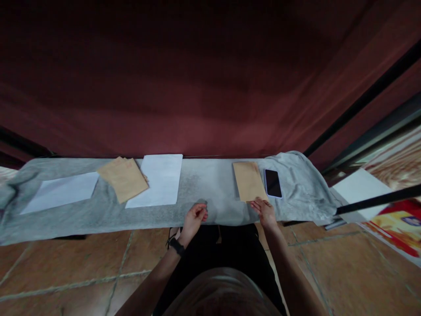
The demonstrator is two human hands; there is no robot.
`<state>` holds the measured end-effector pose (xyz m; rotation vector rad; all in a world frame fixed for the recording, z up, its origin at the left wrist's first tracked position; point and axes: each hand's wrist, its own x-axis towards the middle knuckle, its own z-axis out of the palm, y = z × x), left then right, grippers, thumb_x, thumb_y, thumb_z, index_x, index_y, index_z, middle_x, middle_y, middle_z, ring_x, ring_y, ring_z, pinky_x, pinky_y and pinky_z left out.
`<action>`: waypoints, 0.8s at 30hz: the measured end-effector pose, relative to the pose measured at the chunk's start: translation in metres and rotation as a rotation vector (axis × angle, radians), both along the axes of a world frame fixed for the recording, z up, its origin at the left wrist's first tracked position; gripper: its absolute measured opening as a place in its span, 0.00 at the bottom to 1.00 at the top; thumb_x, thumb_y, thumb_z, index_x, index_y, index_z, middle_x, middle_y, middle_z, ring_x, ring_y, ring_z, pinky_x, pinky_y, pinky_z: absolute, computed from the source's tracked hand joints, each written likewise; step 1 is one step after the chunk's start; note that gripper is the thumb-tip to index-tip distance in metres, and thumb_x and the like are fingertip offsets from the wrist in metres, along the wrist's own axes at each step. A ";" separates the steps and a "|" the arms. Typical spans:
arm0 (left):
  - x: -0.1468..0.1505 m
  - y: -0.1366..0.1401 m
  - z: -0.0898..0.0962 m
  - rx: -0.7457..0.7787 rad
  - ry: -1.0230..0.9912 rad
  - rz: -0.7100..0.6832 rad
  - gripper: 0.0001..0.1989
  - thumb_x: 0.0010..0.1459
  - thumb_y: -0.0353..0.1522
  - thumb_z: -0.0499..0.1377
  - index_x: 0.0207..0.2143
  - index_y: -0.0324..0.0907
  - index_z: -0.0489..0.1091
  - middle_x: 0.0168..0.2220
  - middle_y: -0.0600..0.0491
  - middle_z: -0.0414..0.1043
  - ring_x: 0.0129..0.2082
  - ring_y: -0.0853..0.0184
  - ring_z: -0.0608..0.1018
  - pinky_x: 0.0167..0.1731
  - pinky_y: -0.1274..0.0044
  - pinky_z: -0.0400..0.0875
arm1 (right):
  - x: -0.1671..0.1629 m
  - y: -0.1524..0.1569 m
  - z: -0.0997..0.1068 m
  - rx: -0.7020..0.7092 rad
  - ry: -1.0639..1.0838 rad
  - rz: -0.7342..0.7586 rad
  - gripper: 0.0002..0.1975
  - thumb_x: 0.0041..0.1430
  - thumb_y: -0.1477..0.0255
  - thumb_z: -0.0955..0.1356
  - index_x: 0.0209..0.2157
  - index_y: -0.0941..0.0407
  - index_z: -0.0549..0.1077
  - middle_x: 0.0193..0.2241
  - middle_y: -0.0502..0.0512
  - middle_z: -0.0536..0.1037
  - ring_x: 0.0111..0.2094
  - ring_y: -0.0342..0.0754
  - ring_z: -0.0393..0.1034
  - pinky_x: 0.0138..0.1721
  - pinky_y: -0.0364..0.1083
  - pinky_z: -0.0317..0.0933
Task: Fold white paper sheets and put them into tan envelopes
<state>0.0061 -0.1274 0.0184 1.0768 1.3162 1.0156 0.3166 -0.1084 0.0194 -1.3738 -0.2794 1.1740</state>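
My right hand (263, 211) is closed on the near edge of a brown paper envelope (250, 181), which lies on the grey cloth. Just right of that envelope is a phone (272, 183) with a dark screen and a pale purple edge. My left hand (194, 217), with a black band on its wrist, hovers at the cloth's front edge, fingers curled; whether anything is in them is hidden. Farther left, a fanned stack of brown envelopes (126, 181) overlaps a white paper sheet (162, 182). Another white sheet (62, 192) lies at the far left.
The grey cloth (210, 184) covers a long, narrow table. A dark red curtain (210, 96) hangs right behind it. Black poles (378, 202) stand at the right, near a white board (360, 188) and a red-and-yellow package (399, 221). Brown floor tiles (95, 259) show below.
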 end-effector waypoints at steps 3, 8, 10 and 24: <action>-0.014 -0.002 0.002 0.157 0.268 0.002 0.11 0.60 0.38 0.57 0.41 0.42 0.72 0.34 0.51 0.77 0.33 0.64 0.80 0.37 0.70 0.77 | 0.003 -0.002 -0.005 0.001 0.004 -0.015 0.15 0.48 0.68 0.76 0.26 0.53 0.66 0.23 0.48 0.78 0.30 0.50 0.79 0.41 0.51 0.77; -0.046 0.004 0.018 0.389 0.885 0.064 0.13 0.64 0.30 0.52 0.47 0.42 0.73 0.49 0.44 0.75 0.52 0.58 0.76 0.56 0.64 0.70 | 0.007 -0.004 -0.010 0.001 -0.036 -0.040 0.13 0.48 0.65 0.75 0.26 0.53 0.67 0.23 0.49 0.79 0.30 0.49 0.80 0.42 0.48 0.77; -0.058 0.008 0.023 0.378 1.117 0.107 0.17 0.64 0.31 0.53 0.54 0.40 0.70 0.57 0.40 0.70 0.60 0.53 0.70 0.59 0.60 0.65 | 0.009 -0.005 -0.010 0.000 -0.055 -0.013 0.13 0.48 0.64 0.75 0.26 0.52 0.68 0.24 0.50 0.79 0.31 0.50 0.80 0.42 0.47 0.77; -0.088 0.023 0.038 0.131 1.499 0.002 0.16 0.68 0.28 0.46 0.49 0.33 0.71 0.48 0.35 0.73 0.51 0.54 0.76 0.48 0.65 0.72 | 0.014 -0.030 -0.012 -0.055 -0.146 0.228 0.15 0.44 0.61 0.76 0.31 0.56 0.77 0.29 0.61 0.83 0.26 0.52 0.77 0.28 0.49 0.73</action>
